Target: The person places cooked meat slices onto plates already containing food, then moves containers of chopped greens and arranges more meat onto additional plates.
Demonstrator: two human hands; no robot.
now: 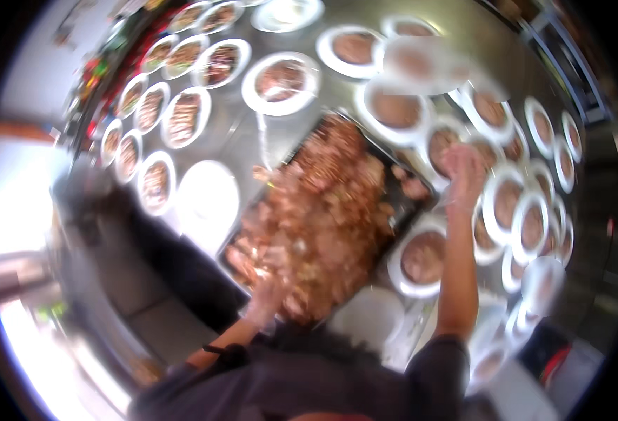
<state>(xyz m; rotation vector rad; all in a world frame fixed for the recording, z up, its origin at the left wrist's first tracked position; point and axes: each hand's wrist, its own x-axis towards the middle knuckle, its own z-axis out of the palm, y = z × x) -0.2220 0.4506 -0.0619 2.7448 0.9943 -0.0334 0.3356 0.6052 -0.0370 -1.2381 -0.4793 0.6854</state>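
Note:
A large dark tray point(401, 202) heaped with glistening sliced meat point(314, 231) lies straight before me. My left hand point(268, 302), in a clear glove, reaches into the meat at the near left corner; blur hides whether its fingers grip any. Beyond the tray's right edge, my right hand point(464, 166), also gloved, is over a white plate point(435, 181) of brown food. Its fingers are blurred, so I cannot tell whether they hold something. Near my right forearm is another white plate point(395, 279) with meat on it.
Filled white plates crowd the metal table point(230, 123) on the right, some overlapping. More filled plates stand in rows at the far left. A bare white plate point(209, 194) is left of the tray. A loose meat piece point(260, 172) lies by the tray's left edge.

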